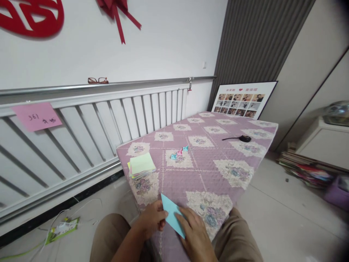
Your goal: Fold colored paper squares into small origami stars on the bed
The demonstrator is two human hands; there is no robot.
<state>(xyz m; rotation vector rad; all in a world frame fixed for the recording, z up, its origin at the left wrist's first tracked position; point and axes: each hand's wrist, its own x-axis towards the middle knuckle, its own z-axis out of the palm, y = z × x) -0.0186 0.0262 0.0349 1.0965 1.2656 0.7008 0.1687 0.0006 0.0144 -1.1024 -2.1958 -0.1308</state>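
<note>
A light blue sheet of paper (172, 214), folded into a pointed, slanted shape, lies between my hands at the near edge of the table. My left hand (152, 218) pinches its left edge between thumb and fingers. My right hand (195, 233) grips its right side, fingers bent over the top face; its thumb is hidden. Farther in on the tablecloth sit small folded paper pieces: a blue one (173, 157), a pink one (179, 152) and another blue one (185, 148). To the left rests a stack of square paper sheets (142, 163), pale green on top.
A flowered purple cloth covers the table (204, 174). A black tape measure (244, 138) lies on its far right part. A white radiator (147, 111) runs along the left, with glasses (98, 80) on the pipe above. A power strip (63, 228) lies on the floor.
</note>
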